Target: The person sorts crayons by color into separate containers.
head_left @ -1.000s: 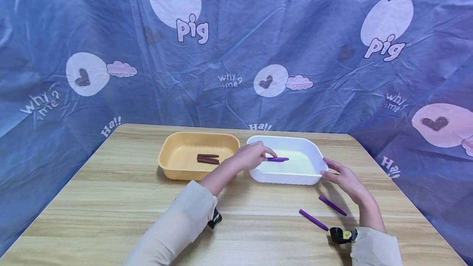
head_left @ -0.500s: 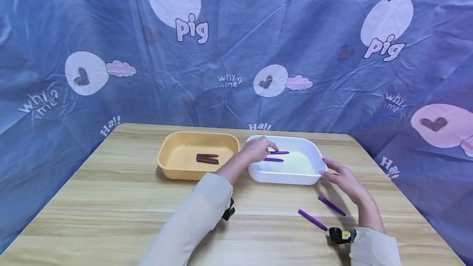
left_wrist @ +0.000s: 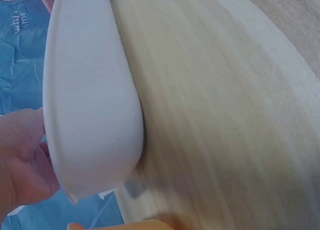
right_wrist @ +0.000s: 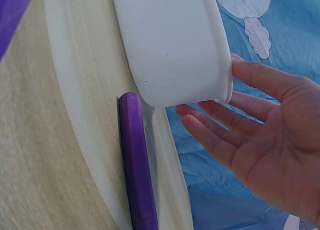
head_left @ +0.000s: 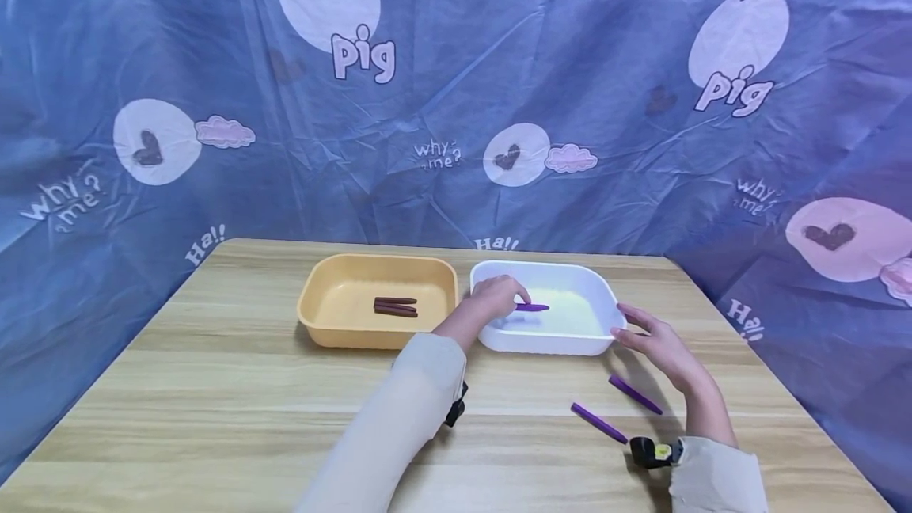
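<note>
In the head view my left hand (head_left: 495,295) reaches into the white plastic bin (head_left: 549,344). Its fingertips pinch a purple crayon (head_left: 536,308) low over the bin's floor; the hand covers the crayon's left part. The left wrist view shows that hand (left_wrist: 22,160) over the rim, its fingertips hidden behind the bin wall (left_wrist: 92,89). My right hand (head_left: 663,347) holds the bin's right end. In the right wrist view this hand (right_wrist: 280,135) has thumb and fingers about the rim. Two purple crayons, one nearer (head_left: 598,423) and one farther (head_left: 636,395), lie on the table.
Left of the white bin stands a yellow bin (head_left: 363,337) with several brown crayons (head_left: 395,307) on its floor. Both bins are near the far edge of the wooden table (head_left: 235,418). A blue printed cloth (head_left: 427,204) hangs behind.
My left hand has shifted slightly down and nearer inside the white bin, bringing its crayon to the one lying there. The right hand stays on the bin; the head view has turned slightly.
</note>
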Demonstrator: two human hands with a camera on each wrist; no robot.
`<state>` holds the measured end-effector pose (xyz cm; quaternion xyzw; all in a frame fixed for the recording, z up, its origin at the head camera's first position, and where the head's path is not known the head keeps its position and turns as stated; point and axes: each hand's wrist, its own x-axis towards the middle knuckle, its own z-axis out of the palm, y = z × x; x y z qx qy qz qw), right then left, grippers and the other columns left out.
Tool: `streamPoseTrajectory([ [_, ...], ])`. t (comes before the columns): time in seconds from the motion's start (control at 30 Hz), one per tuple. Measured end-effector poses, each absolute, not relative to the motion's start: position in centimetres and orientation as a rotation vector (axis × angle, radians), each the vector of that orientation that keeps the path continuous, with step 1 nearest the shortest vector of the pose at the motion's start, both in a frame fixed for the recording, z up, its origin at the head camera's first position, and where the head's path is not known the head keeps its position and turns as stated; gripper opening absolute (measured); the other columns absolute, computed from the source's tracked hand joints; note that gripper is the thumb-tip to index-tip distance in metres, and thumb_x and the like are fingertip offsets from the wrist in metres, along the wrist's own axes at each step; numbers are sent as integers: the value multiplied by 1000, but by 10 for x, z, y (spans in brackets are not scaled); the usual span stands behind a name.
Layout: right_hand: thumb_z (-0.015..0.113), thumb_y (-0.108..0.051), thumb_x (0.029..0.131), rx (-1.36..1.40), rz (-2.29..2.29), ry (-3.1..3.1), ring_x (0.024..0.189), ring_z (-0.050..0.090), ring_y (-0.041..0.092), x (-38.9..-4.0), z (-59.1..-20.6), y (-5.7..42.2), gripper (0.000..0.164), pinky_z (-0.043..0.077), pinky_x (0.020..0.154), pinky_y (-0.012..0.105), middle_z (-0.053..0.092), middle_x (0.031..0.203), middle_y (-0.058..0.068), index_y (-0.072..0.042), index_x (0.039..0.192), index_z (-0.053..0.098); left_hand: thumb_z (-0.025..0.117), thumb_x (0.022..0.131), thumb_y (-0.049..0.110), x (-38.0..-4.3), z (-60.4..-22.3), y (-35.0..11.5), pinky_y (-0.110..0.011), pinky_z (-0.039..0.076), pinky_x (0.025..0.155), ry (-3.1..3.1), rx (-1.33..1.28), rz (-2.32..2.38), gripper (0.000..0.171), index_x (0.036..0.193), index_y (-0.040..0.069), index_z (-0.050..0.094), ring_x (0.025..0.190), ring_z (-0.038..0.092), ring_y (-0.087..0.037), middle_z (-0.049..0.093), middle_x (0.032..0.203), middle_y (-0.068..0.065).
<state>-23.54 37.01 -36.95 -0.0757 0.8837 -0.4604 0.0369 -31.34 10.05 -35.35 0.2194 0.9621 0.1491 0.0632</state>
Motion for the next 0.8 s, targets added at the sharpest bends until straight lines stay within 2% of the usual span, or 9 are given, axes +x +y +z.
streamPoseTrajectory([
  [0.3,57,-23,92,-233,-1419,2714,123,29,48,-235,-368,369,68,28,98,59,27,137,35,8,141,22,51,85,-1,-316,-362,107,-24,44,81,2945,683,355,46,111,33,67,114,48,-11,57,121,6],
  [0.43,57,-23,92,-233,-1424,2713,124,28,48,-234,-368,368,68,27,99,58,27,138,35,9,141,22,53,85,-1,-317,-367,109,-26,45,82,2953,672,317,44,111,31,68,108,51,-13,59,119,5],
  [0.63,57,-23,91,-234,-1429,2710,124,28,47,-234,-368,367,68,27,99,58,27,138,34,8,141,23,59,86,7,-319,-371,109,-25,46,78,2973,624,281,33,107,30,69,96,55,-12,62,108,6],
  [0.8,57,-24,91,-228,-1425,2708,124,29,47,-234,-368,368,69,28,98,58,27,138,34,8,141,22,59,85,8,-319,-373,109,-27,47,76,2999,623,262,31,106,30,70,95,56,-13,63,107,6],
])
